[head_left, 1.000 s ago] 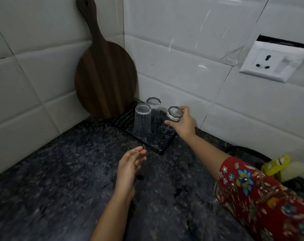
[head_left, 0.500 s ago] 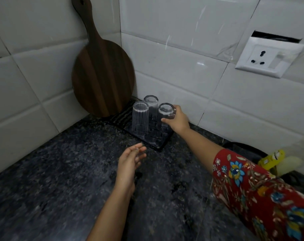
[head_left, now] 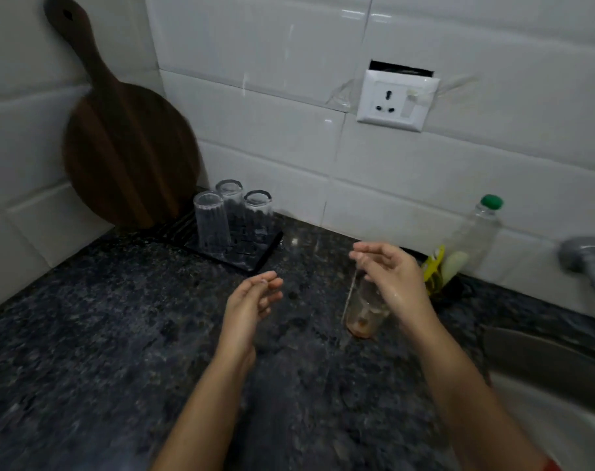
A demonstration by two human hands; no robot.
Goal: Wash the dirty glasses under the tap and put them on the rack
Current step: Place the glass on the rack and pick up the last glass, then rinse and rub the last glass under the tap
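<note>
Three clear glasses (head_left: 233,212) stand upside down on a black rack (head_left: 255,258) in the counter's back corner. A dirty glass (head_left: 362,317) with reddish residue at its bottom stands upright on the dark granite counter (head_left: 102,317), right of centre. My right hand (head_left: 391,278) hovers over and against the right side of this glass, wet, fingers spread and pointing left, not closed around it. My left hand (head_left: 255,300) floats over the counter in the middle, fingers loosely apart, holding nothing.
A round wooden cutting board (head_left: 126,147) leans in the tiled corner behind the rack. On the back wall is a white socket (head_left: 396,98). A clear bottle with a green cap (head_left: 476,232) and a yellow-green item (head_left: 440,268) stand near the tap (head_left: 591,263). The sink (head_left: 561,402) lies at lower right.
My right hand has let go of the third glass, now upside down on the rack, and pulled back right to the dirty glass on the counter. The view has swung right.
</note>
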